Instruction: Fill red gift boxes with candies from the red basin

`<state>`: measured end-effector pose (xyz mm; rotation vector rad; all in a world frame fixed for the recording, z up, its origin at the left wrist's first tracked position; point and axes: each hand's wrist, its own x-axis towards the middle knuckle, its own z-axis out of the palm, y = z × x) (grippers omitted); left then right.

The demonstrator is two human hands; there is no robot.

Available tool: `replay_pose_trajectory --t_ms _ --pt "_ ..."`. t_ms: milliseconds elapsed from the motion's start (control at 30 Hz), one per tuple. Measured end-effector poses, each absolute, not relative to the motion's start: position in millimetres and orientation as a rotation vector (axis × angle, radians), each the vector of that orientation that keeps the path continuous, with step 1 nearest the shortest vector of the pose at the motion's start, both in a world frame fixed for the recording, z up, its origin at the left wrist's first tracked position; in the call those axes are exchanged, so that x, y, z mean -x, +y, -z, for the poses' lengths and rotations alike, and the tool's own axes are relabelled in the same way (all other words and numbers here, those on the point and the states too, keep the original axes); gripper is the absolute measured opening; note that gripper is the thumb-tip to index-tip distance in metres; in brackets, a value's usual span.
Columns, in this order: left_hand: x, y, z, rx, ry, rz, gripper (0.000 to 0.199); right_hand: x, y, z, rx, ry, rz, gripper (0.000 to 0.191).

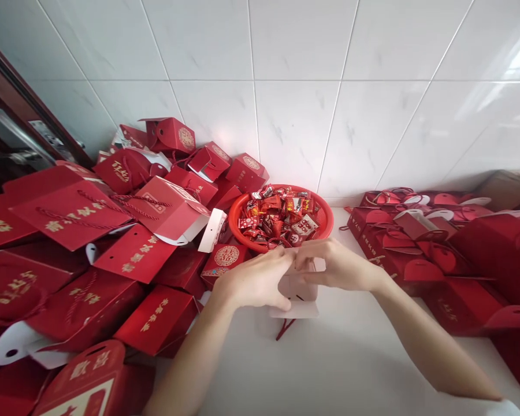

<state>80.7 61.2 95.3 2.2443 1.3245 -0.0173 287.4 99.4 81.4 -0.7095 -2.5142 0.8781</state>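
A small paper candy box stands open on the white tabletop in front of me, its pale inside facing up. A dark red cord handle sticks out from under its near flap. My left hand grips the box's left side, with the thumb by the near flap and the fingers at the far edge. Bent at the far right part of the box, my right hand has its fingers closed on a flap; its fingertips are partly hidden. Just beyond both hands sits a red plastic basket of wrapped candies.
Many red gift boxes with gold lettering lie heaped on the left. More red boxes stand in rows on the right. A white tiled wall closes off the back, and a door handle shows at far left.
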Motion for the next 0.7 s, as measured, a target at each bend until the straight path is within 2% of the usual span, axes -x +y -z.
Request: replay_pose_trajectory --t_ms 67,167,267,367,567,700 --pt "-83.4 57.9 -94.5 -2.243 1.373 -0.004 0.079 -292.7 96.5 -72.4 0.759 -2.612 -0.796 0.014" --pt "-84.2 52.0 -94.0 -2.237 1.431 -0.014 0.097 -301.8 91.2 -63.0 0.881 -2.707 -0.731 0.04" --pt "-82.7 44.3 -94.1 -2.201 1.512 0.054 0.101 -308.8 83.9 -56.9 0.943 -2.696 -0.809 0.065" --pt "-81.0 37.4 -93.1 -2.192 1.514 0.096 0.107 -309.9 76.1 -52.6 0.846 -2.708 -0.854 0.08" --pt "-79.6 38.6 -88.2 -2.255 1.389 0.153 0.099 -304.2 65.5 -45.7 0.897 -2.783 -0.798 0.097" --pt "-81.2 44.2 -84.8 -2.227 1.39 0.318 0.094 -301.4 64.8 -43.4 0.917 -2.829 -0.771 0.094"
